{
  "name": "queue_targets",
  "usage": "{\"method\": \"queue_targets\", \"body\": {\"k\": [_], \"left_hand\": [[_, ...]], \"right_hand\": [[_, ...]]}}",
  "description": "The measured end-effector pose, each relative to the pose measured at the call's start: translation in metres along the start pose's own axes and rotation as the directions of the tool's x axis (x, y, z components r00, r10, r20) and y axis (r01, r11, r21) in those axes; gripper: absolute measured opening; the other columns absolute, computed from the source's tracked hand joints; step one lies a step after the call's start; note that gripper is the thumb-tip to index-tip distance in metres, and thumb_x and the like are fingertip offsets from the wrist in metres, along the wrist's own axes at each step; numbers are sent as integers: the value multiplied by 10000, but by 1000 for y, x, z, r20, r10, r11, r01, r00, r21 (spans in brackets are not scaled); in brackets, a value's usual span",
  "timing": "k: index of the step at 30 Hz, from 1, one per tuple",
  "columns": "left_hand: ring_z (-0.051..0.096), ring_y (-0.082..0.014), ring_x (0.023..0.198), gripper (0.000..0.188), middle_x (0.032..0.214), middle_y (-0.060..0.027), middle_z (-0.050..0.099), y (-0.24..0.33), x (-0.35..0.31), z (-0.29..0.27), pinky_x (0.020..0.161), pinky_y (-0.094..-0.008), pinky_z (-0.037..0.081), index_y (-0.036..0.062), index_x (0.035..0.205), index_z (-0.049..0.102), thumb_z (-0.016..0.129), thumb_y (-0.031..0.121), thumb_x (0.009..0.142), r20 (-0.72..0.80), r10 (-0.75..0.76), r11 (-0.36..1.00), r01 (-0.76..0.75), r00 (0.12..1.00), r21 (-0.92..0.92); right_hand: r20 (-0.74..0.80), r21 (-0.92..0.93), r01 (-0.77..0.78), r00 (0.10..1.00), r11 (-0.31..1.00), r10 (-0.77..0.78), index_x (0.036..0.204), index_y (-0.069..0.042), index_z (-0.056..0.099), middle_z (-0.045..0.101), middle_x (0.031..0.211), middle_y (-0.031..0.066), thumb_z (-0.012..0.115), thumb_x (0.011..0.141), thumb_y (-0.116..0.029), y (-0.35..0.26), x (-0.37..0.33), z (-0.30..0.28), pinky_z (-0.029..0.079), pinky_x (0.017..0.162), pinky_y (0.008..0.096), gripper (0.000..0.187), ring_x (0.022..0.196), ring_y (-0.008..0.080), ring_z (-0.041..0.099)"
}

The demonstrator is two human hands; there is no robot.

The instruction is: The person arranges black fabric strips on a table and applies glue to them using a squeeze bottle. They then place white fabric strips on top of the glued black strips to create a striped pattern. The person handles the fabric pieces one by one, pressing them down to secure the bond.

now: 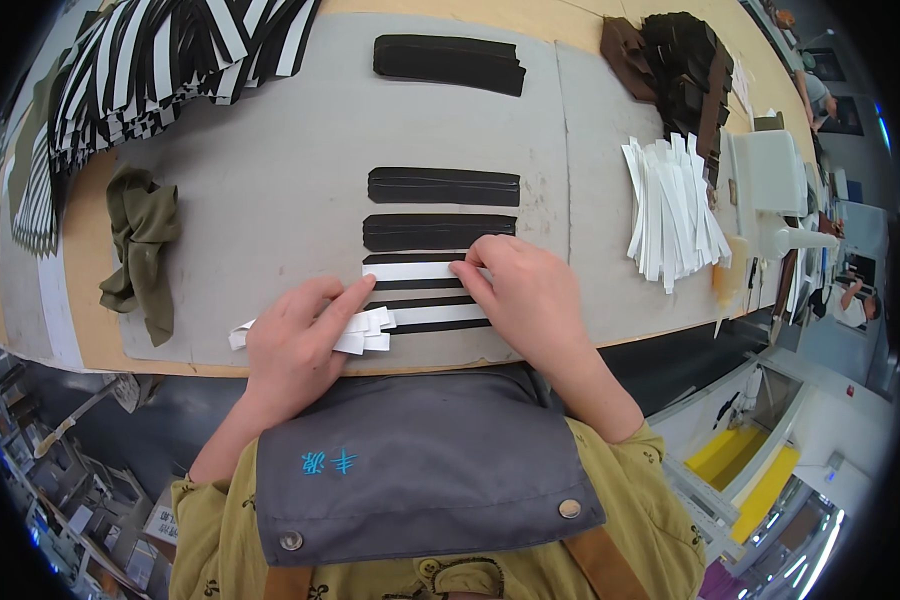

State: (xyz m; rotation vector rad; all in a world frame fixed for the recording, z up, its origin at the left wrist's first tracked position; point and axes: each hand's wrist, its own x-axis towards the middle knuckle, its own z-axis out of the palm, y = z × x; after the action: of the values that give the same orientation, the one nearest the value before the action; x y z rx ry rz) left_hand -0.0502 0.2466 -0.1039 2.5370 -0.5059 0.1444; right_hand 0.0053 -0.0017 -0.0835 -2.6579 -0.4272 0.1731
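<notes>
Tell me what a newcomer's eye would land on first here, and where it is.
Probably the big heap of black-and-white strips spilling over the table's far left corner. Next, front and centre, the white strip lying along a black piece, the left hand at its left end and the right hand at its right. Then the loose pile of white strips on the table's right side.

A grey-topped table (270,200) stands above dark floor (205,410), strip lights (823,553) glowing lower right.
</notes>
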Motion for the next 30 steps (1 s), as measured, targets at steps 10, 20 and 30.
{"method": "queue_targets", "body": {"k": [10, 20, 30], "left_hand": [[654, -197, 798, 584, 954, -10, 668, 1, 0, 7, 661, -320, 519, 124, 1230, 733, 730, -9, 661, -38, 35, 997, -37, 999, -66], [613, -197, 787, 613, 941, -6, 639, 44, 54, 26, 671, -318, 502, 143, 1254, 725, 737, -28, 666, 63, 197, 979, -200, 978, 33], [619, -197, 787, 609, 889, -5, 618, 39, 52, 43, 640, -321, 499, 147, 1253, 744, 734, -15, 667, 81, 166, 985, -170, 983, 39]], "right_hand": [[-210, 87, -161, 962, 983, 176, 841, -84, 610, 627, 765, 46, 776, 887, -264, 27, -19, -12, 462, 570, 364, 249, 647, 252, 624], [-462, 7, 183, 873, 983, -159, 1006, -116, 748, 649, 825, -4, 823, 795, -146, 56, -64, 12, 451, 602, 331, 226, 686, 164, 615], [-396, -75, 211, 891, 975, -223, 1063, -139, 778, 639, 859, -39, 827, 779, -149, 56, -69, 15, 400, 611, 301, 288, 696, 140, 579]]}}
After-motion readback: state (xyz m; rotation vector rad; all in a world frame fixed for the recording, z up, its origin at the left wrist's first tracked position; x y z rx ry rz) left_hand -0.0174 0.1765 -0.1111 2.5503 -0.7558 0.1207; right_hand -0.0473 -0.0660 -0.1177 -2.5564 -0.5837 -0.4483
